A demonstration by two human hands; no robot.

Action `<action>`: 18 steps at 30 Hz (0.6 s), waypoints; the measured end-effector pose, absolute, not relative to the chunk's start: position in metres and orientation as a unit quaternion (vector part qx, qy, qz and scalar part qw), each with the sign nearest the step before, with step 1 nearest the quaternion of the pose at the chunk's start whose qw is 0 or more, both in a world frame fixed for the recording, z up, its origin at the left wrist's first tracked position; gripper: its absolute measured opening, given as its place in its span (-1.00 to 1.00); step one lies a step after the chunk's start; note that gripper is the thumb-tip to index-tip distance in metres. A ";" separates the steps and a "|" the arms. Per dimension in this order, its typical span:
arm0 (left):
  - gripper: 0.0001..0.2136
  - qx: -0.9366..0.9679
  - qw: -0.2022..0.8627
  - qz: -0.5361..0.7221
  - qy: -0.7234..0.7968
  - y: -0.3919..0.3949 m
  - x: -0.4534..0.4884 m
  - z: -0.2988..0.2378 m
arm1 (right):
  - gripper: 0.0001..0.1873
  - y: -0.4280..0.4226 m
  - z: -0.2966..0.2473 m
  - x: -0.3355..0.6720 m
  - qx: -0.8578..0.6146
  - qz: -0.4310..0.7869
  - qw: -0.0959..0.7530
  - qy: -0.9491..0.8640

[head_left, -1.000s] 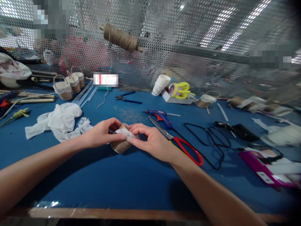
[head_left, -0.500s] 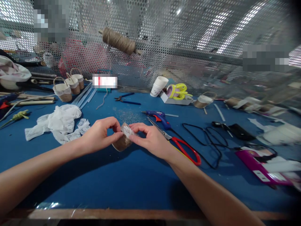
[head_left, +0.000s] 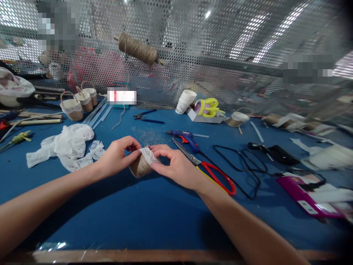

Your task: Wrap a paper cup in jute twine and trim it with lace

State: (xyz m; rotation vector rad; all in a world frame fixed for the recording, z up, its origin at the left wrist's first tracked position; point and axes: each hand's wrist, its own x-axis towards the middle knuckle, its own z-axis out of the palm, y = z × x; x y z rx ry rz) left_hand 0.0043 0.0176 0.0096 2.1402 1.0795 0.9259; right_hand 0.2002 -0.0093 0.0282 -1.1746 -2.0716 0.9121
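Observation:
A small twine-wrapped cup (head_left: 139, 168) lies tilted just above the blue table (head_left: 143, 217), held between both hands. My left hand (head_left: 117, 156) grips its rim from the left with curled fingers. My right hand (head_left: 173, 165) pinches a strip of white lace (head_left: 149, 155) against the cup's upper edge. Part of the cup is hidden behind my fingers.
Red-handled scissors (head_left: 212, 171) and a blue glue gun (head_left: 186, 137) lie right of my hands. A heap of white lace (head_left: 64, 145) is at the left, finished little baskets (head_left: 73, 106) behind it. A black cable (head_left: 242, 162), pliers (head_left: 147, 117), paper cups (head_left: 186, 101) and a twine spool (head_left: 138, 49) on the mesh screen.
The cup has been turned a little between my hands and the lace strip now sits along its upper edge. Both hands stayed in the same place.

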 end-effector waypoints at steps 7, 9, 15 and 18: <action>-0.91 0.876 0.107 0.361 0.302 -0.006 0.005 0.022 | -0.91 -0.007 0.028 0.201 -0.471 0.338 0.283 -0.764; -0.93 0.903 0.131 0.320 0.256 -0.015 0.007 0.025 | -0.89 -0.005 0.027 0.203 -0.473 0.346 0.282 -0.759; -0.88 0.918 0.179 0.267 0.232 -0.016 0.006 0.027 | -0.89 -0.004 0.026 0.204 -0.484 0.352 0.279 -0.751; -0.87 0.899 0.160 0.276 0.299 -0.002 0.000 0.026 | -0.89 -0.005 0.027 0.203 -0.476 0.361 0.280 -0.752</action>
